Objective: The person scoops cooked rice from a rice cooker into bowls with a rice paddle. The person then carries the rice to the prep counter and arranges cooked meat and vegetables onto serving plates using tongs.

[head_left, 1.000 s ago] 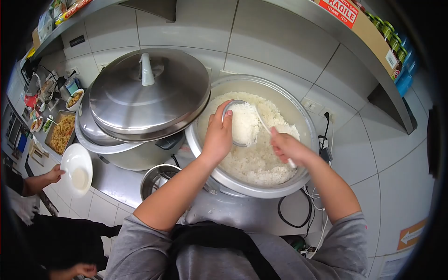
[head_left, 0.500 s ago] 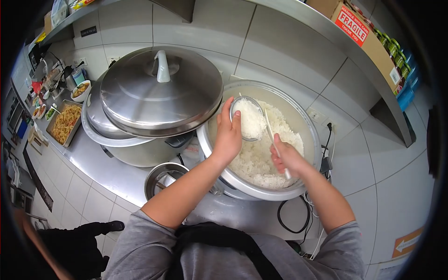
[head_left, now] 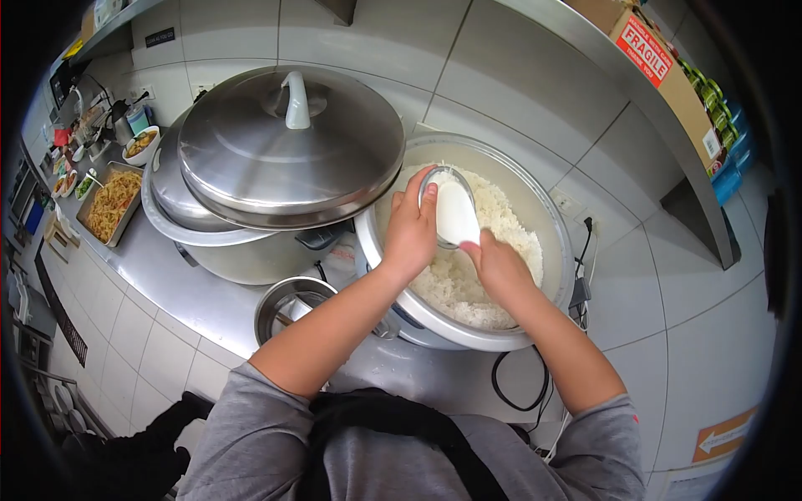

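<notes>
A large round pot (head_left: 547,200) of cooked white rice (head_left: 514,221) stands before me. Over the rice, my left hand (head_left: 413,230) is wrapped round a small metal bowl (head_left: 443,174). My right hand (head_left: 501,271) grips a white rice paddle (head_left: 455,213), its blade lying flat across the bowl's mouth. The blade covers most of what is in the bowl.
A big steel lid (head_left: 242,142) rests on a second pot (head_left: 242,263) at the left. Nearer me sits a steel container (head_left: 269,311) with utensils. Farther left are a noodle tray (head_left: 109,204) and a food bowl (head_left: 142,146). Cables (head_left: 501,384) hang at the right.
The paddle has moved from the bowl's right side onto its mouth, hiding the rice there. The other person's hand and white plate, seen at the left earlier, have gone from view.
</notes>
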Tool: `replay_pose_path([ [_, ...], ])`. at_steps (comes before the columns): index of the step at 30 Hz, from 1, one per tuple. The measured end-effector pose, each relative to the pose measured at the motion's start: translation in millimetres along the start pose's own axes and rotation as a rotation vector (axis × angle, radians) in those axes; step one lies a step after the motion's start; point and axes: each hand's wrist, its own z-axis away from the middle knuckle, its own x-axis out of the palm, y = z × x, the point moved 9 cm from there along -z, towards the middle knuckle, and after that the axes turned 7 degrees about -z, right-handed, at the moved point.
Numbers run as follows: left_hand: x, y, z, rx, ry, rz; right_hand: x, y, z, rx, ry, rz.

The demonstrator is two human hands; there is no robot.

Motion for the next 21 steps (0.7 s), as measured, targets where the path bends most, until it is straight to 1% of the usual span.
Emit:
replay_pose_path([
  [1, 2, 3, 2, -0.010, -0.030, -0.087, -5, -1, -2, 0.008, 0.002, -0.002],
  [2, 5, 1, 2, -0.007, -0.037, -0.087, -9, 0, -2, 0.038, -0.039, 0.041],
  [3, 6, -2, 0, 0.010, -0.020, -0.005, -14, -1, -4, 0.065, -0.075, 0.084],
  [4, 6, -5, -1, 0.025, -0.006, 0.075, -26, 4, -6, 0.069, -0.065, 0.078],
  [6, 12, -9, -4, 0.024, -0.039, 0.125, -41, 10, -10, -0.036, -0.195, -0.158],
  [7, 17, -11, -2, 0.007, -0.066, 0.179, -44, 11, -17, -0.031, -0.192, -0.155],
  [8, 18, -9, -1, 0.007, -0.070, 0.183, -46, 17, -27, 0.010, -0.172, -0.256],
  [9, 17, -7, 0, 0.026, -0.062, 0.095, -42, 23, -34, 0.049, -0.154, -0.357],
  [10, 14, -4, 0, 0.045, -0.051, 0.005, -30, 25, -35, -0.028, -0.095, -0.276],
  [11, 11, -2, -1, 0.043, -0.047, 0.003, -30, 14, -26, -0.030, -0.098, -0.277],
  [13, 8, -1, 0, 0.024, -0.073, -0.017, -18, -2, -6, 0.085, -0.219, 0.026],
  [15, 5, 3, 2, 0.010, -0.057, -0.049, -20, -3, -4, 0.123, -0.222, 0.056],
  [17, 6, 2, 1, 0.018, -0.043, -0.083, -31, -6, -11, 0.071, -0.208, 0.054],
  [18, 9, -5, -2, 0.029, -0.032, 0.046, -37, 0, -12, -0.009, -0.203, -0.035],
  [19, 8, -7, -6, 0.044, -0.022, 0.171, -37, 7, -4, -0.016, -0.197, -0.036],
  [20, 2, 4, -9, 0.052, -0.014, 0.170, -37, 10, 12, -0.068, -0.142, 0.071],
  [21, 0, 3, -6, -0.149, -0.044, 0.348, -35, 16, 27, -0.123, -0.095, 0.181],
])
